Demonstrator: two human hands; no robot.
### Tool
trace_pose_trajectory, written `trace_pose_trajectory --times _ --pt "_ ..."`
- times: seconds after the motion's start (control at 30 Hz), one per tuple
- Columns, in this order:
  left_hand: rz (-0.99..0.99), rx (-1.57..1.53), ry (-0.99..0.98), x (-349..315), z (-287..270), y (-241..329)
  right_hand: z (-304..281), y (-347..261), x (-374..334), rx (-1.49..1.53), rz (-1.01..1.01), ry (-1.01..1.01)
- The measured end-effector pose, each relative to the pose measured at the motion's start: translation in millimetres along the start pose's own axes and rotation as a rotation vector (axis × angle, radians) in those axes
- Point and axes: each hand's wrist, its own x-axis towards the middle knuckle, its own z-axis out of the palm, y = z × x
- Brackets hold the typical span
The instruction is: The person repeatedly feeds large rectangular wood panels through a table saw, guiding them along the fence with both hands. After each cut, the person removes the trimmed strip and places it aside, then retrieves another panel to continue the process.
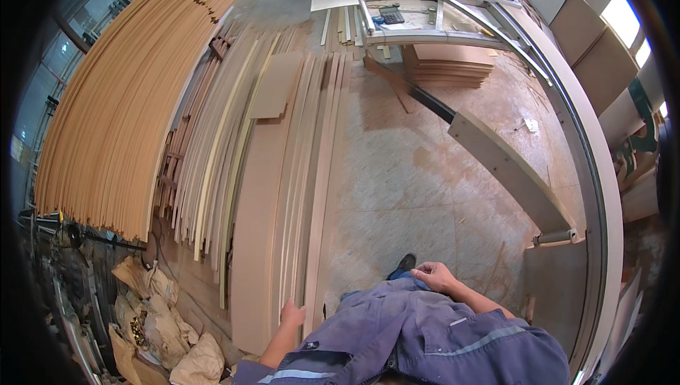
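My left hand [291,313] is low over the near end of some long, narrow board strips [312,201]. Its fingers look loosely apart, and I see nothing in them; whether it touches the strips I cannot tell. In front of my body hangs my right hand [435,277], its fingers curled in with no object showing. Beside the strips runs a wider brown board [256,243], with a shorter panel [276,86] lying across its far part.
A tall stack of orange-brown boards [120,109] fills the left. Crumpled brown paper [163,314] lies near left. On the right stands a long-edged machine table [602,194] with a swing arm [506,162]. Beyond are a metal frame [432,34], a calculator [390,15] and stacked panels [450,70].
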Motion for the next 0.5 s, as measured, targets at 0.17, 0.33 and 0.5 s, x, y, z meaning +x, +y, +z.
trace_pose_trajectory --times 0.17,0.33,0.5 --pt "0.27 -0.114 -0.059 23 13 139 -80 27 13 0.081 -0.054 0.092" --pt "0.472 -0.087 -0.215 50 9 248 -136 50 15 0.142 -0.003 0.267" --pt "0.516 0.154 -0.281 110 -6 335 -158 92 13 0.264 0.128 0.395"
